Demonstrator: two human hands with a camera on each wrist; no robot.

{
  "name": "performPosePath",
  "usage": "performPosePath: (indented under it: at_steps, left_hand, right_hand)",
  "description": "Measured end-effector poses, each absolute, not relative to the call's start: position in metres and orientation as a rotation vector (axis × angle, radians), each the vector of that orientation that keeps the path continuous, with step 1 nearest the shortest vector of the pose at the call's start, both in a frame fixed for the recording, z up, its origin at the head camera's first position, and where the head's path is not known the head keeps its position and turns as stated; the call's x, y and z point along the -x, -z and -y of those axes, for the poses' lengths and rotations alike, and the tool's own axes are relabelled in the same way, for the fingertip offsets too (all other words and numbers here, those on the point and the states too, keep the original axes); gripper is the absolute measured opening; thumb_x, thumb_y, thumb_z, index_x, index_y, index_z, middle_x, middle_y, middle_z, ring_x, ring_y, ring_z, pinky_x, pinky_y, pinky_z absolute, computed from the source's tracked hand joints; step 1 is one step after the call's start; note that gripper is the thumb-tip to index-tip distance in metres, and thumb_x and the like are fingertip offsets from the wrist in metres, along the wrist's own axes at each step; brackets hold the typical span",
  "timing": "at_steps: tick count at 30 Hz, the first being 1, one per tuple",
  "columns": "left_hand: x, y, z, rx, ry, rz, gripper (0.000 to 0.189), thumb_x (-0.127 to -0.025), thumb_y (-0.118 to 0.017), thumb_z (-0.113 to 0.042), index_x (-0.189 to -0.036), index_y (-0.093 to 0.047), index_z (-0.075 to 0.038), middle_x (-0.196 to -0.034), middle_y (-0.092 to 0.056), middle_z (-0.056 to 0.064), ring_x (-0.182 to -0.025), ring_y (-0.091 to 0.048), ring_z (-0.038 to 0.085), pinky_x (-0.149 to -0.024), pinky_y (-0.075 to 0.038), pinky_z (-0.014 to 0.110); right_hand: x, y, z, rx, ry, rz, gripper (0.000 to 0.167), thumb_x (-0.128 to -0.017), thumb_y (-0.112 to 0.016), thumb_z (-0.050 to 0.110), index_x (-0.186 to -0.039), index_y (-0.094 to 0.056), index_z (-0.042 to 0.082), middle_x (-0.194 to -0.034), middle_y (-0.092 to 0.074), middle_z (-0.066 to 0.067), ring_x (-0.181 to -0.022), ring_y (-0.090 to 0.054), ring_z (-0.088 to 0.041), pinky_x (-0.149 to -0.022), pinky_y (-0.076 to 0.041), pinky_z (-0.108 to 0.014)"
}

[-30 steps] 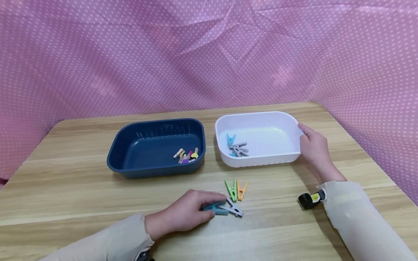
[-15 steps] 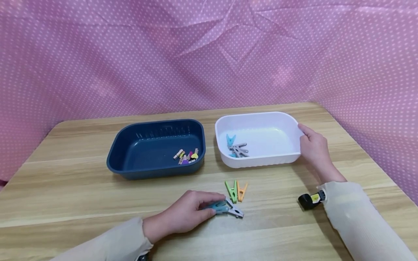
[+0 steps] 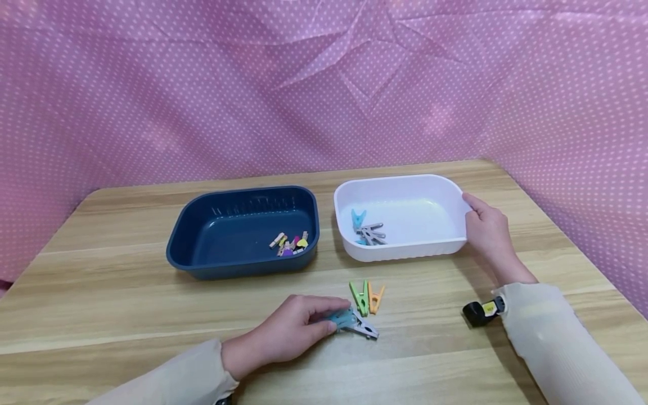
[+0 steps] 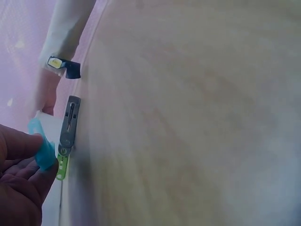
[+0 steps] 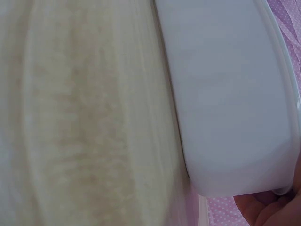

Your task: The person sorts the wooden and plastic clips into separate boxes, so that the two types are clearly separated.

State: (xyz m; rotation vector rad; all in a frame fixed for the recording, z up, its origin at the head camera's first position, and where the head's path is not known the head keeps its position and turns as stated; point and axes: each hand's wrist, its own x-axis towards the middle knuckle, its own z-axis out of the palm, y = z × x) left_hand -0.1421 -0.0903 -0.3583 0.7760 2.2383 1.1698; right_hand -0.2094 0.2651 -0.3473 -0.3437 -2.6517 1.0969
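My left hand pinches a light blue clothespin between thumb and fingers, low over the table. In the left wrist view the blue clothespin shows between the fingertips. A silver-grey clothespin lies just right of it, overlapped by it in the head view. Behind these, a green clothespin and an orange clothespin lie side by side. My right hand grips the right end of the white bin, thumb over the rim. Blue and grey clothespins lie in that bin's left part.
A dark blue bin stands left of the white one, holding several small wooden clothespins with coloured decorations in its right front corner. The wooden table ends at a pink dotted curtain behind and at the sides.
My left fingers have closed on the blue clothespin, which has turned and its spread ends have come together between thumb and fingers. The right hand and both bins stay put.
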Motion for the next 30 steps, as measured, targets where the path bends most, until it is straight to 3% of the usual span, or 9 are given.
performPosePath:
  at_steps: [30]
  left_hand:
    - [0.1432,0.354,0.0828,-0.557,-1.497,-2.298,0.033,-0.089,-0.062,-0.018,-0.121,-0.063,-0.02,-0.122,-0.061,-0.006,-0.101,-0.056,0.013,-0.09,-0.05,0.029]
  right_hand:
    - [0.2108,0.3494,-0.2659,0.338,-1.095,2.632,0.049,-0.093,-0.024,0.01,-0.14,-0.037,0.001,-0.14,-0.036,-0.024,-0.128,-0.035,-0.044,-0.104,-0.032,-0.053]
